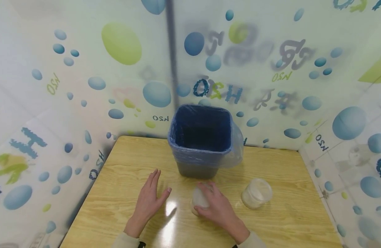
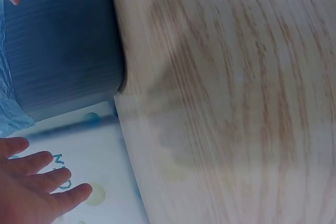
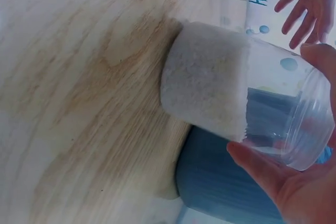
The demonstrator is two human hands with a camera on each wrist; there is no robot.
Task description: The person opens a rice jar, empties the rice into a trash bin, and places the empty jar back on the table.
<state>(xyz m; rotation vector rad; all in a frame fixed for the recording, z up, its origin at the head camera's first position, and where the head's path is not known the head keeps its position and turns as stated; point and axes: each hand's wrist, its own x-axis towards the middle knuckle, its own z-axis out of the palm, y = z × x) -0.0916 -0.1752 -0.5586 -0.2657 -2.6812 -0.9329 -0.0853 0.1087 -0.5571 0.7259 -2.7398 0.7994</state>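
Observation:
My right hand (image 1: pixel 217 208) grips a clear jar (image 3: pixel 210 80) by its upper part, thumb and fingers on opposite sides. White grainy stuff fills roughly the lower half of this jar, and its base is at the wooden table (image 1: pixel 125 193). Whether a lid covers it I cannot tell. To the left, my left hand (image 1: pixel 148 199) hovers with fingers straight and thumb spread, holding nothing; the left wrist view shows its spread fingers (image 2: pixel 39 167). A second clear jar (image 1: pixel 256 193) stands to the right of my right hand, with pale contents that are hard to make out.
Behind the hands, at the table's back edge, stands a dark bin (image 1: pixel 196 168) lined with a blue bag (image 1: pixel 203 156) folded over its rim. Part of the bag bulges out on the right. Walls with a bubble-patterned covering (image 1: pixel 125 86) enclose the table's back and sides.

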